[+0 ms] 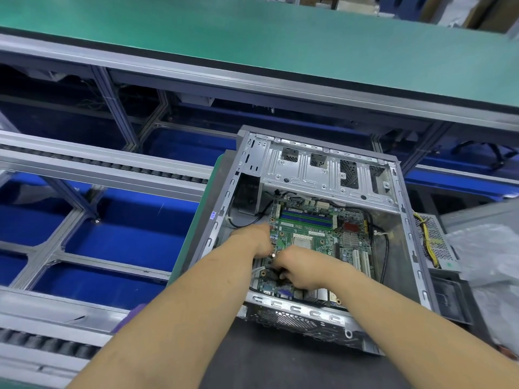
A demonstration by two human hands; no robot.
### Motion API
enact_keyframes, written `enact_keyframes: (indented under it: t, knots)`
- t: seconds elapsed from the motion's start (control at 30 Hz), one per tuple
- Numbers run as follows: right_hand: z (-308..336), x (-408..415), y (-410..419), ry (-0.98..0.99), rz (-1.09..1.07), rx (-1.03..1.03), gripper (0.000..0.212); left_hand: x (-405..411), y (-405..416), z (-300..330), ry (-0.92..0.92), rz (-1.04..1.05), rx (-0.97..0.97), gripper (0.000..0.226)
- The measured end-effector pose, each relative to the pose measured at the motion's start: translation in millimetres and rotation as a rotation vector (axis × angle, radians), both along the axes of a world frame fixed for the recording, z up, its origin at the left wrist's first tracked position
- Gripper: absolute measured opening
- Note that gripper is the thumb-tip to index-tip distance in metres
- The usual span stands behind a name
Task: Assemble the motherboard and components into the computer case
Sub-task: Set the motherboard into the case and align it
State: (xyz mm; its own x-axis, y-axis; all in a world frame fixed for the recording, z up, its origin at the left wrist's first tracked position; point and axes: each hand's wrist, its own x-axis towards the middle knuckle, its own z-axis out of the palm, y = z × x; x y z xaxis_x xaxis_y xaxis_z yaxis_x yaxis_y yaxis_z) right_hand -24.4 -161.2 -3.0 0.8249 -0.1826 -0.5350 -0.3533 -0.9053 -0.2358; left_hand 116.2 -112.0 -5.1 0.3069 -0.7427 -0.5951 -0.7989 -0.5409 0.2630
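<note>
Head view. Computer case (pixel 323 167): open steel shell around both hands, stiff, sharp-edged. Motherboard (pixel 317 234): inside it, under the hands; light, rigid, fragile; take by bare edges. Left hand (pixel 252 237) and right hand (pixel 297 268): fingers curled down at board's near-left edge; hold unclear.

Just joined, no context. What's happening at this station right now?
A person is fitting a green motherboard into an open computer case lying on its side on the bench. Both hands work at the board's near left corner: the left hand at its left edge, the right hand with curled fingers near the rear ports. What they grip is hidden. A power supply sits outside, to the right.
</note>
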Motion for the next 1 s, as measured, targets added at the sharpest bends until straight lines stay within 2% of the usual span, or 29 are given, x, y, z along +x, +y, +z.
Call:
enact_keyframes:
  t: [0.3, 0.6, 1.0]
  knots:
    - [2, -1, 0, -0.023, -0.016, 0.045, 0.012, 0, 0, 0, 0.005, 0.009, 0.000, 0.042]
    - [5, 1, 5, -0.015, 0.126, -0.027, 0.019, 0, 0, 0, 0.005, 0.005, 0.007, 0.049]
    - [7, 3, 9, 0.037, 0.309, -0.135, 0.034, 0, -1, -1, 0.000, -0.005, 0.018, 0.043]
